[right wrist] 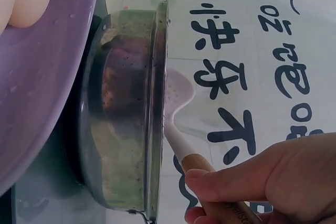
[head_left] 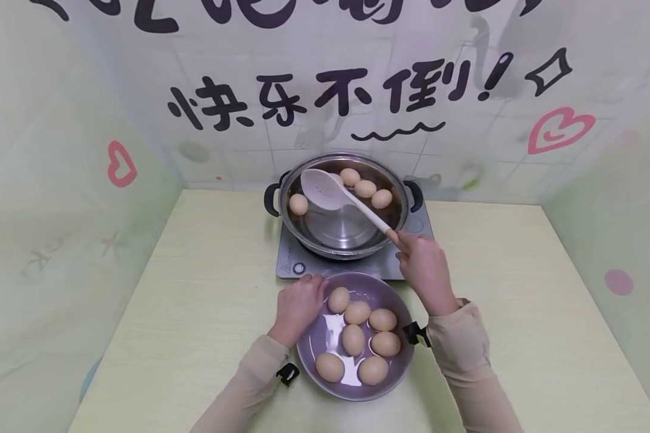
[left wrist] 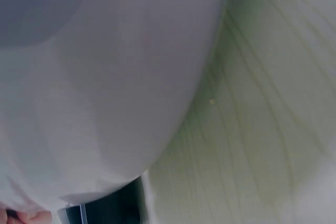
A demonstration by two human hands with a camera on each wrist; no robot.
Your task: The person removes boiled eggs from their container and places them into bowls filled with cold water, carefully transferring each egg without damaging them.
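My right hand (head_left: 425, 267) grips the wooden handle of a white slotted spoon (head_left: 325, 189); its perforated head is over a steel pot (head_left: 343, 255). Several eggs (head_left: 381, 198) lie in the pot, one partly hidden behind the spoon head. With fingers at the rim, my left hand (head_left: 300, 307) holds a purple bowl (head_left: 316, 337) in front of the pot. Several brown eggs (head_left: 353, 340) are in that bowl. The left wrist view is mostly filled by the bowl's outer wall (left wrist: 121, 87), with fingertips at the lower left corner. In the right wrist view, thumb and fingers wrap the spoon handle (right wrist: 197, 163).
Under the pot is a flat grey cooktop (head_left: 289, 258), close behind the bowl. Black side handles (head_left: 271, 199) stick out from the pot. A light wooden table (head_left: 206, 288) carries everything, with printed sheets (head_left: 222, 162) around its back and sides.
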